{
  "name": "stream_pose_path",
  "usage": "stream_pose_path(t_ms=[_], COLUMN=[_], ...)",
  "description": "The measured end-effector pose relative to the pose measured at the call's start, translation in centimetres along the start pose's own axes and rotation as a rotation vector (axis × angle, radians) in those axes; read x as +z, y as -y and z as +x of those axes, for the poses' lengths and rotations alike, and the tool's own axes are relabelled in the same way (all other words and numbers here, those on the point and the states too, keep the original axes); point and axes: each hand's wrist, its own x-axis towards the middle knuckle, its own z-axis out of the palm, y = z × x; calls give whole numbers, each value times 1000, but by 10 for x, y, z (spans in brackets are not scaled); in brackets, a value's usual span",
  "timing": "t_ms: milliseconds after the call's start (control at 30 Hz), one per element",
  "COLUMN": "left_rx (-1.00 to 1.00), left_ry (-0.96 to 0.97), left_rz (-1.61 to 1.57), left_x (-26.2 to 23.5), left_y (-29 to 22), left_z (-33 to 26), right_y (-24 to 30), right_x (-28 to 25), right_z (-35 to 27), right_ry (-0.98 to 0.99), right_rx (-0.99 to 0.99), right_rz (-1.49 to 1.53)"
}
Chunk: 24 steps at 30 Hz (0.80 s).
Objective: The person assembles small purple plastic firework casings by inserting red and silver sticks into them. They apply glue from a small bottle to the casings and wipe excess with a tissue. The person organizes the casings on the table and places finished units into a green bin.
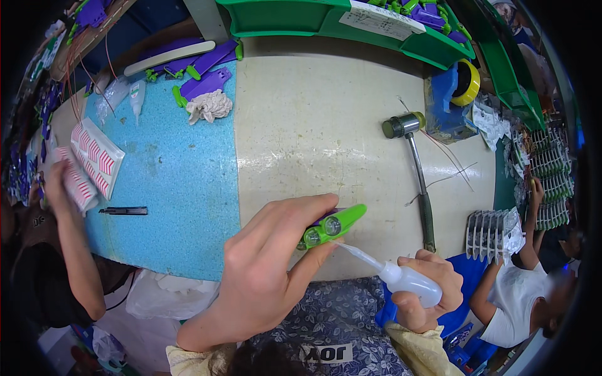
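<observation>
Between the thumb and fingers of my left hand is a bright green plastic part with two round clear lenses and a bit of purple behind it. My right hand is wrapped round a small white squeeze bottle with a long thin nozzle. The nozzle tip is at the lower edge of the green part, close to my left thumb; whether it touches I cannot tell. To the right of the part lies a mallet with a dark grip.
A green bin of purple and green parts stands at the back. Yellow tape, a crumpled cloth, another small bottle and a cutter knife are around the table. Co-workers sit left and right, one handling a striped packet, another metal pieces.
</observation>
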Motion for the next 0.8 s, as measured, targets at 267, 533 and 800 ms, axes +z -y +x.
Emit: stream_pose_path(t_ms=[267,533,800], left_rx=[4,6,3], left_ry=[-4,-9,-39], left_rz=[-1,-4,-42], left_x=[1,2,2], left_y=[2,3,11], left_z=[0,1,3], right_y=[1,3,-11], right_x=[0,-1,4], right_z=[0,1,-10], right_ry=[-3,-7,-431], right_rx=[-4,18,271], right_rz=[-26,-21,344])
